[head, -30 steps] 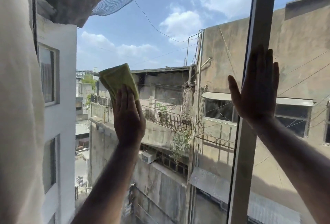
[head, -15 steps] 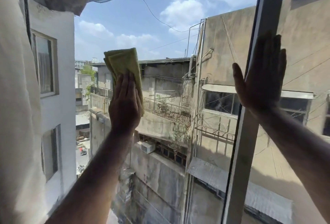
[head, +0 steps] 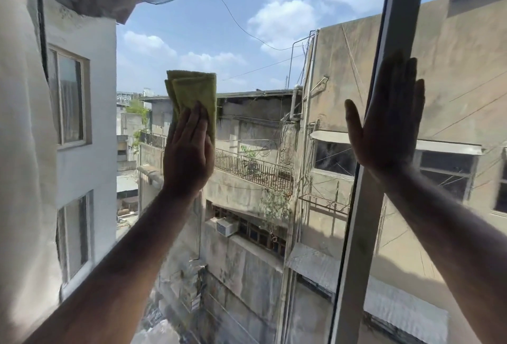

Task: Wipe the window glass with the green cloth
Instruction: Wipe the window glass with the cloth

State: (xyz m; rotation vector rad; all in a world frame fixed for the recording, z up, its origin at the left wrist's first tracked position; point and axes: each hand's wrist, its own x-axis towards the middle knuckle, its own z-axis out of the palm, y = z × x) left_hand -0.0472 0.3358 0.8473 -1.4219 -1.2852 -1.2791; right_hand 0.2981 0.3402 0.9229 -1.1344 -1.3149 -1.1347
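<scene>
The clear window glass fills nearly the whole view, with blue sky, white clouds and weathered concrete buildings showing through it. A pale grey vertical window frame bar crosses the pane right of centre and serves as the landmark here. Left of that bar, the left hand lies flat with its fingers together, pressing a folded green terry cloth against the glass; the cloth's upper part sticks out above the fingertips. The right hand is spread open, palm flat, laid over the bar itself and holding nothing, its thumb pointing left of the bar. Far left of the bar hangs a pale cream curtain, at the edge of the pane.
</scene>
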